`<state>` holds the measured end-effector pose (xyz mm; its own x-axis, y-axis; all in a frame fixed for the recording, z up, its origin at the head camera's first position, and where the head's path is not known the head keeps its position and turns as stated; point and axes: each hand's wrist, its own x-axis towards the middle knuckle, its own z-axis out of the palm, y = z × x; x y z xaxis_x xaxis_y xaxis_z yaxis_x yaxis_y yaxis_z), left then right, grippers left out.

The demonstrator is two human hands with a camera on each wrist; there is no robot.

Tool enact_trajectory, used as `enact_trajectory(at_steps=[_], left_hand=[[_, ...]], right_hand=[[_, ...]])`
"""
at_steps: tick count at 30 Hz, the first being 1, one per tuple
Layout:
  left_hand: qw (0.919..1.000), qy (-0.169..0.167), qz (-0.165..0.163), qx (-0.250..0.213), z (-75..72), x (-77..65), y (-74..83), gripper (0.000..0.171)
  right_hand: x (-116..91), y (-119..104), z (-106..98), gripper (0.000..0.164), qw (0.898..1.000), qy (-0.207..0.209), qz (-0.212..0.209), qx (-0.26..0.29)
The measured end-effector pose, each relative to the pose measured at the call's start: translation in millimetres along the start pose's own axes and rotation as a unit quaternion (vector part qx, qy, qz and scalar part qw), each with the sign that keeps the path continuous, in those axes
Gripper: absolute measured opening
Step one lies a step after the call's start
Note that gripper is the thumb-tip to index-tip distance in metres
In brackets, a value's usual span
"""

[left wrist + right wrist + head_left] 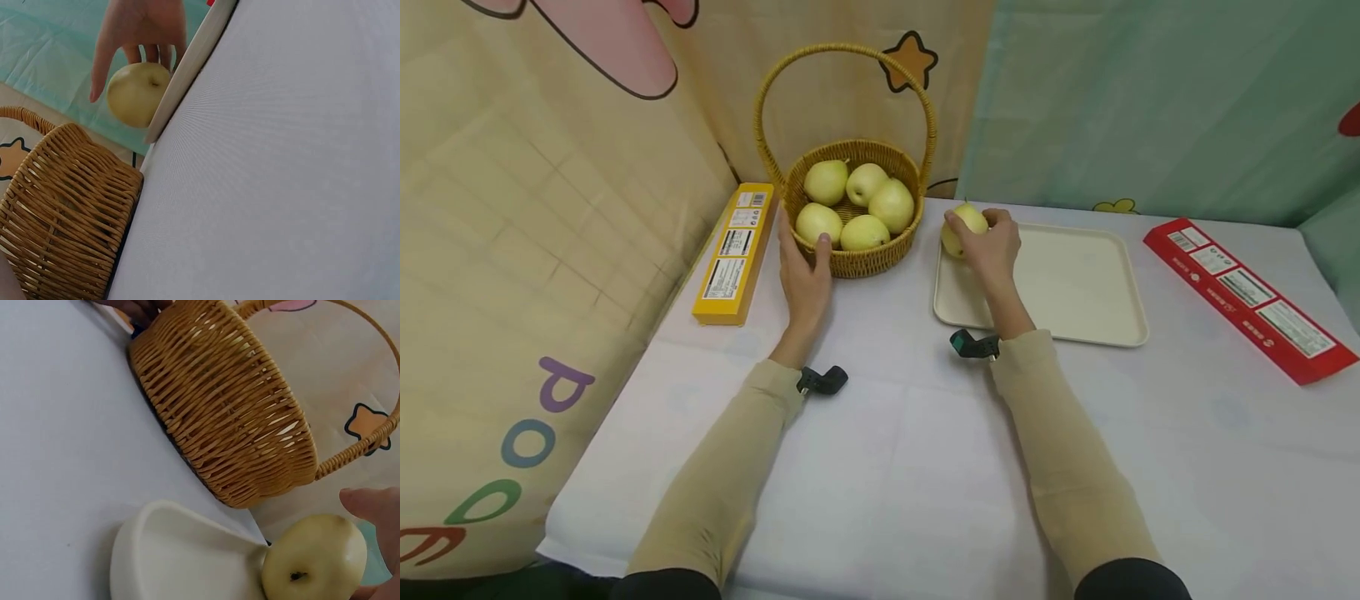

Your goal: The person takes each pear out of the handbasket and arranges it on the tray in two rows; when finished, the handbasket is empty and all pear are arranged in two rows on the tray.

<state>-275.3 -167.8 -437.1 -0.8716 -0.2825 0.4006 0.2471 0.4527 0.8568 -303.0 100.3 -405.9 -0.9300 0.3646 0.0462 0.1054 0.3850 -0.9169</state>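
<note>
A yellow box (736,254) lies flat on the white-covered bench (887,467), near its left edge, white labels facing up. A red box (1251,300) lies slantwise at the far right, also labelled on top. Beige cloth (587,183) hangs at the left and behind, printed with an orange star (910,62), a pink shape (606,37) and coloured letters (569,371). Green cloth (1150,100) hangs behind on the right, a small yellow flower (1117,207) along its lower edge.
</note>
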Motion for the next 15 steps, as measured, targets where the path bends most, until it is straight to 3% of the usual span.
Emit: enact_trajectory(at_steps=[8,15], left_hand=[[0.9999,0.008,0.008,-0.008,-1.2,1.7,0.6,0.078],[0.9999,0.006,0.011,-0.01,1.8,1.4,-3.9,0.078]], right_hand=[[-4.9,-27.5,-10.0,0.082,0.999,0.021,-0.039,0.008],[-23.4,-53.7,-6.8,0.078,0.995,0.007,-0.096,0.02]])
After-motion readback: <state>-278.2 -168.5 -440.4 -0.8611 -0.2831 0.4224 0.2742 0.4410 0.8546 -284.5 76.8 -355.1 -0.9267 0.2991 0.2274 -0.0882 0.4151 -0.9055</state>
